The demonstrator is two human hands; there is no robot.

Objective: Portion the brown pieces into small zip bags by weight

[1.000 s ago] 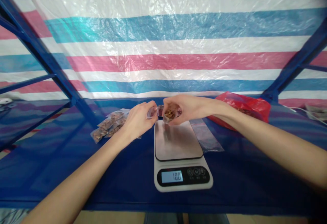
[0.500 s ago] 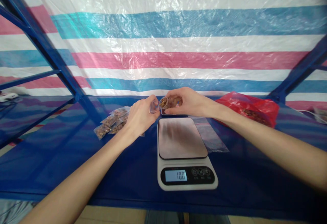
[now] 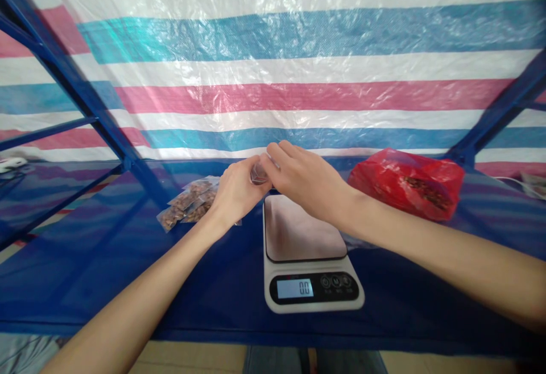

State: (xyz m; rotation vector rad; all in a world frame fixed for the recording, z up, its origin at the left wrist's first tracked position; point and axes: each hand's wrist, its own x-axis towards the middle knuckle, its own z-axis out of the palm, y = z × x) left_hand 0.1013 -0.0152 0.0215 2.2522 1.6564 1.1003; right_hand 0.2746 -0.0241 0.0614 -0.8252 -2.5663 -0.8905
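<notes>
My left hand (image 3: 241,186) is closed round the mouth of a small clear plastic bag (image 3: 258,173), held open above the table behind the scale. My right hand (image 3: 298,178) is turned over against that bag, fingers curled round a small clear cup that the hand mostly hides. Whatever is inside the bag cannot be made out. Just below my hands stands a white kitchen scale (image 3: 313,307), its metal plate (image 3: 302,235) bare and its display reading 0.0. To the left of my left hand lie several small clear bags of brown dried pieces (image 3: 187,200).
A red plastic bag (image 3: 371,181) with dark brown pieces lies at the right. Part of a flat clear bag (image 3: 358,243) shows under my right forearm. Blue metal posts (image 3: 115,141) rise at both sides, with a striped sheet (image 3: 298,95) behind the blue table (image 3: 205,300).
My right hand has rolled over and moved left, tipping the cup of brown pieces toward the bag in my left hand. The scale's reading has gone from 10.0 to 0.0.
</notes>
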